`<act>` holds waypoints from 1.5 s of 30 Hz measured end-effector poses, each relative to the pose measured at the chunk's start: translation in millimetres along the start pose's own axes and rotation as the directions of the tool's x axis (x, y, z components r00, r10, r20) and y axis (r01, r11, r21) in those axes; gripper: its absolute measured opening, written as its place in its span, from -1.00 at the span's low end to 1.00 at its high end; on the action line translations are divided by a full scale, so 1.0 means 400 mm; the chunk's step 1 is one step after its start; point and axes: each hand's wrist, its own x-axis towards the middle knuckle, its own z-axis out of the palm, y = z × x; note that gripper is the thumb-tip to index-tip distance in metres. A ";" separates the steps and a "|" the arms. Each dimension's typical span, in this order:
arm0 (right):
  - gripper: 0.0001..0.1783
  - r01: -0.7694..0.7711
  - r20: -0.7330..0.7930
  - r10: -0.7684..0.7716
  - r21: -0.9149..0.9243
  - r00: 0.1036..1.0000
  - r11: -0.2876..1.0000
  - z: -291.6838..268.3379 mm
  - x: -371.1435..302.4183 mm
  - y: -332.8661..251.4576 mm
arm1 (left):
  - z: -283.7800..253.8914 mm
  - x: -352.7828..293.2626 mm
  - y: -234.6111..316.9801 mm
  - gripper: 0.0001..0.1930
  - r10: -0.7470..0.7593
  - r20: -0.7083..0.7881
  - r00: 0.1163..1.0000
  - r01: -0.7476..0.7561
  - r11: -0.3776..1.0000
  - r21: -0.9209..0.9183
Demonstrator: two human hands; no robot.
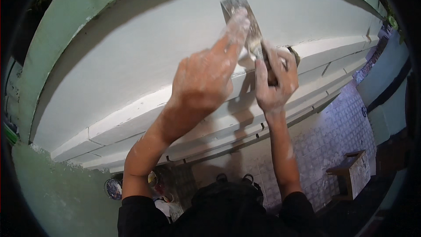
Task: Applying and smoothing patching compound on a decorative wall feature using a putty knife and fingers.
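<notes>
Black sleeves and shirt front (228, 206) sit closest, right at the bottom of my view. Beyond them spreads the big, smooth off-white panel (144, 52), then the grey patterned tile floor (302, 158), a long white stepped ledge (131, 109) and a low brown wooden stool (362, 175) off right. Now the hands: my left hand (201, 77), dusted white, lays its index finger along the blade, the others curled; whether they grip anything I can't tell. My right hand (280, 77) has its fingers closed round the flat grey metal scraper (253, 27), tilted up in front of the panel. Careful here: smeared metal is probably slick, so pressing too hard could skid that fingertip onto the edge. Down by my left forearm, a round dark-rimmed tub (114, 188) shows blotchy whitish stuff, too small to identify. Tiniest of all: a cream dab of paste (254, 46) on the blade.
</notes>
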 end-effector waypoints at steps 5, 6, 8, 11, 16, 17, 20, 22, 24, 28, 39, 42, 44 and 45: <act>-0.57 0.083 0.117 -0.083 0.001 0.990 0.997 -0.046 0.037 0.026 | 0.007 -0.045 -0.023 -0.39 0.099 -0.203 0.974 -0.104 0.995 -0.013; -0.57 0.120 0.163 -0.119 0.006 0.979 0.993 -0.080 0.033 0.055 | 0.003 -0.066 -0.011 -0.53 0.182 -0.197 0.963 -0.173 0.983 0.063; -0.59 0.232 0.228 -0.218 -0.038 0.949 0.972 -0.141 0.021 0.136 | -0.015 -0.119 -0.007 -0.55 0.043 -0.091 0.995 -0.038 0.997 0.061; -0.58 0.277 0.320 -0.201 -0.216 0.926 0.936 -0.206 0.058 0.181 | 0.001 -0.183 -0.031 -0.55 -0.042 -0.059 0.997 0.042 0.999 0.015; -0.52 0.388 0.386 -0.265 -0.286 0.884 0.876 -0.201 0.146 0.177 | 0.058 -0.257 -0.052 -0.48 -0.062 -0.023 0.998 0.061 0.998 -0.029; -0.52 0.411 0.401 -0.282 -0.283 0.872 0.867 -0.196 0.155 0.172 | 0.069 -0.268 -0.053 -0.46 -0.077 -0.024 0.997 0.076 0.996 -0.046; -0.51 0.434 0.433 -0.295 -0.267 0.852 0.861 -0.192 0.173 0.146 | 0.083 -0.261 -0.043 -0.43 -0.075 -0.107 0.991 0.067 0.994 -0.083; -0.49 0.442 0.465 -0.287 -0.268 0.838 0.856 -0.181 0.178 0.118 | 0.098 -0.260 -0.046 -0.37 -0.062 -0.137 0.989 0.049 0.994 -0.093; -0.48 0.440 0.474 -0.282 -0.262 0.834 0.859 -0.177 0.184 0.101 | 0.105 -0.254 -0.041 -0.31 -0.044 -0.170 0.985 0.027 0.994 -0.104; -0.50 0.498 0.545 -0.300 -0.260 0.783 0.827 -0.179 0.205 0.082 | 0.105 -0.240 -0.016 -0.33 -0.040 -0.169 0.985 0.017 0.991 -0.131; -0.42 0.525 0.546 -0.374 -0.146 0.750 0.838 -0.088 0.182 0.002 | 0.111 -0.273 -0.047 -0.37 -0.041 -0.161 0.986 0.022 0.993 -0.117; -0.46 0.474 0.487 -0.319 -0.236 0.813 0.848 -0.172 0.180 0.092 | 0.110 -0.267 -0.047 -0.39 -0.031 -0.181 0.983 0.012 0.994 -0.108; -0.49 0.465 0.529 -0.270 -0.277 0.805 0.841 -0.195 0.187 0.112 | 0.101 -0.258 -0.039 -0.42 -0.022 -0.158 0.987 0.006 0.995 -0.101; -0.49 0.463 0.531 -0.265 -0.283 0.805 0.840 -0.190 0.182 0.108 | 0.104 -0.259 -0.042 -0.42 -0.019 -0.156 0.988 0.002 0.994 -0.107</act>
